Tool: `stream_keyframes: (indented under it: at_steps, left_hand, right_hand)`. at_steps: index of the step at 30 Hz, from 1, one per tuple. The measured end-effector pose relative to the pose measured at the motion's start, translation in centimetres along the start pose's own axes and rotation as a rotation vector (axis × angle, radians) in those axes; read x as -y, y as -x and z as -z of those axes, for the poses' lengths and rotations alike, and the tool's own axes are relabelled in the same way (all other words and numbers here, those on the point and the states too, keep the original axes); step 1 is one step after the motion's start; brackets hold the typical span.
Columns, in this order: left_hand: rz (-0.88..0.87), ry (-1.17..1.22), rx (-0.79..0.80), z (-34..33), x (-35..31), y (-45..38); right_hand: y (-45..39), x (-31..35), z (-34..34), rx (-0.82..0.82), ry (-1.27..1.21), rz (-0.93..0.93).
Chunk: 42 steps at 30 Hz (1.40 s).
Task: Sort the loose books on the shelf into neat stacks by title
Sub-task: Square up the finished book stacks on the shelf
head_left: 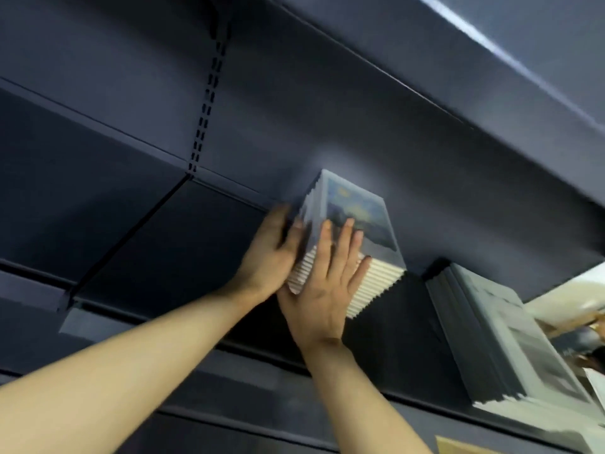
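Note:
A stack of several identical books, with a blue painted picture on the top cover and white page edges facing me, stands on the dark shelf. My left hand presses flat against the stack's left side, blurred. My right hand lies flat with spread fingers on the front page edges and reaches onto the top cover. A second stack of grey-covered books stands to the right on the same shelf, a gap apart from the first.
The shelving is dark blue with a slotted upright at the back and another shelf overhead. To the left of the stack the shelf board is bare. At the far right edge a bright room area shows.

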<state>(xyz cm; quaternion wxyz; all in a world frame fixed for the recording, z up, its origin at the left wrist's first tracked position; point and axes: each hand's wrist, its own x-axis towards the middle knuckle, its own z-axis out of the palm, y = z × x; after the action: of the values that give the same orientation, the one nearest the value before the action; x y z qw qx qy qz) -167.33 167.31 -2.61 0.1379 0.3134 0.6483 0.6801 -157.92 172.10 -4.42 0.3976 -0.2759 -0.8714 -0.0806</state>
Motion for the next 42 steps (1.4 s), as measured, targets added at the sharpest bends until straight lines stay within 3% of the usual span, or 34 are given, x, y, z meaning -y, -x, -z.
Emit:
stream_keyframes:
  at_steps: [2, 6, 11, 20, 24, 27, 32, 35, 42]
  left_hand:
    - [-0.163, -0.211, -0.095, 0.7, -2.0, 0.4]
    - [-0.437, -0.509, -0.134, -1.4, -7.4, 2.4]
    - [-0.579, -0.667, 0.043, -8.9, -11.0, 7.5]
    - [-0.307, -0.79, 0.371, -26.6, -9.8, 17.7]
    - [-0.313, -0.956, 0.326, -31.6, -8.7, 19.5]
    - [-0.293, -0.99, 0.289, -34.2, -7.8, 19.8]
    - [-0.105, -0.816, 0.203, -37.3, -6.2, 19.8]
    - [-0.118, -0.785, 0.137, -37.6, -5.2, 19.4]
    - [-0.125, -0.758, 0.121, -37.7, -4.3, 16.4]
  right_hand:
    - [-0.1, -0.7, 2.3, -0.028, -0.069, -0.011]
    - [-0.7, -4.1, 7.3, -0.126, -0.184, -0.068]
    - [2.0, -13.1, 13.2, -0.081, -0.274, -0.191]
    - [9.8, -33.5, 20.3, 0.224, -0.027, -0.129]
    - [11.1, -39.2, 21.5, 0.296, 0.112, -0.126]
    - [11.7, -42.3, 21.4, 0.306, 0.134, -0.228]
    - [12.6, -46.0, 20.6, 0.356, -0.155, -0.385]
    - [13.1, -46.7, 20.0, 0.423, -0.316, -0.382]
    - [11.4, -46.8, 18.0, 0.411, -0.371, -0.411]
